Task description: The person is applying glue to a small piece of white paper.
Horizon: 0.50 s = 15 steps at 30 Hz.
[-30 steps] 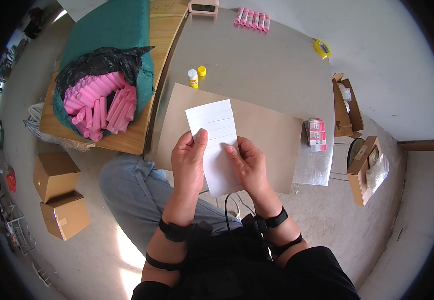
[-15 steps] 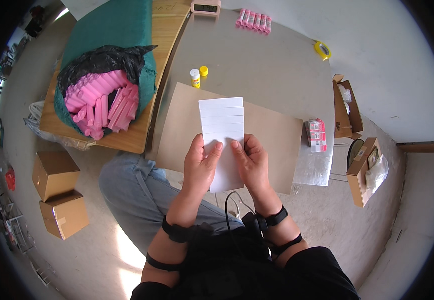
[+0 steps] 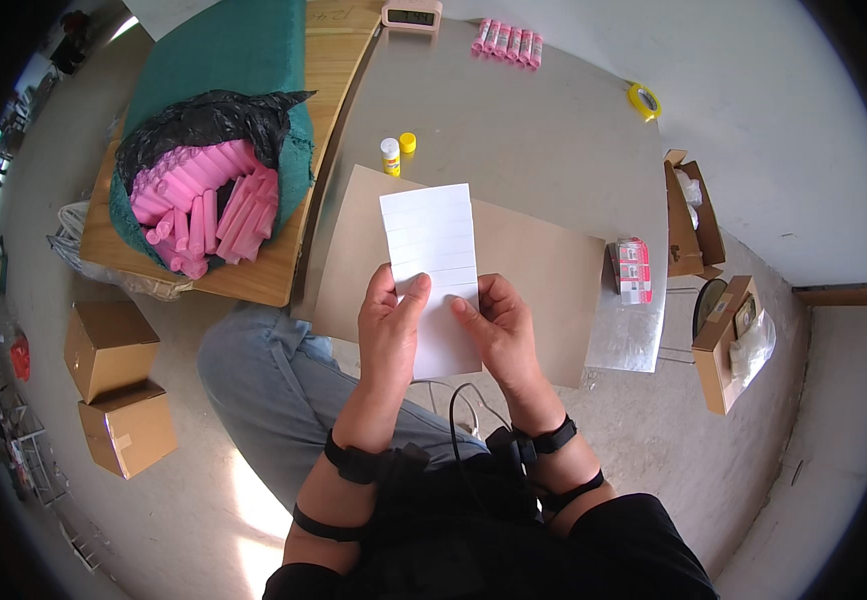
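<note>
A fan of overlapping white paper strips [image 3: 430, 228], their edges showing as stepped lines, is held upright-lengthwise in front of me. My left hand [image 3: 392, 318] grips its left side, thumb lying on top of the paper. On the right side my right hand [image 3: 504, 330] pinches it the same way, with the fingers hidden behind. Below the paper a brown paper sheet [image 3: 544, 265] lies on the grey table [image 3: 514, 130]. Just beyond the strips stand a white-and-yellow glue stick [image 3: 391, 158] and its yellow cap [image 3: 408, 142].
Stacked pink-and-white printed labels [image 3: 635, 270] sit at the table's right edge. Pink rolls [image 3: 507, 43], yellow tape [image 3: 644, 100] and a digital clock [image 3: 412, 14] lie at the far side. A bag of pink tubes [image 3: 199, 205] stands left; cardboard boxes [image 3: 129, 430] are on the floor.
The paper strips have shifted slightly left and toward the far side, tilting a little to the left. The steps between them look less jutting at the edges. Both hands keep their hold.
</note>
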Motion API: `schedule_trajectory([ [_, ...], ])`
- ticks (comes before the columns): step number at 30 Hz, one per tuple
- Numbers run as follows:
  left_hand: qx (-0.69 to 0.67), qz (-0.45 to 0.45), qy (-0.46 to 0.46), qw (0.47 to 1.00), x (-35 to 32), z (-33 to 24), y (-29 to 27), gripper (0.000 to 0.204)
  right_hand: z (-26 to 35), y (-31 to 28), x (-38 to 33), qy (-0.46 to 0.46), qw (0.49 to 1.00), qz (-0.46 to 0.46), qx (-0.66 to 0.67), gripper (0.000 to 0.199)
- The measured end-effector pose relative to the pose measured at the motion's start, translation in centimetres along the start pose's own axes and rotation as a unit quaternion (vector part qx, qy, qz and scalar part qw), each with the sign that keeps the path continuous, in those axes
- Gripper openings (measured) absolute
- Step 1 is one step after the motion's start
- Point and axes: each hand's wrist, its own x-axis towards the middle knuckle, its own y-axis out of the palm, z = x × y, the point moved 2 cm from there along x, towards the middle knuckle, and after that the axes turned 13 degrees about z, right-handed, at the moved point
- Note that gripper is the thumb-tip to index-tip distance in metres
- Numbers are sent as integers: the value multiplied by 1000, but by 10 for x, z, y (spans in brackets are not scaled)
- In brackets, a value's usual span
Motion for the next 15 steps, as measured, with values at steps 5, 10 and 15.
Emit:
schedule_trajectory([
  [5,-38,-3,-19,999,0,1,-1,21,-1,-1,0,-2,1000,-5,-8,12],
  [10,1,-4,0,1000,2,5,1,21,-2,-2,1,2,1000,-3,-15,12],
  [15,75,-1,2,997,5,22,-8,23,-12,-5,6,-41,999,-25,5,14],
])
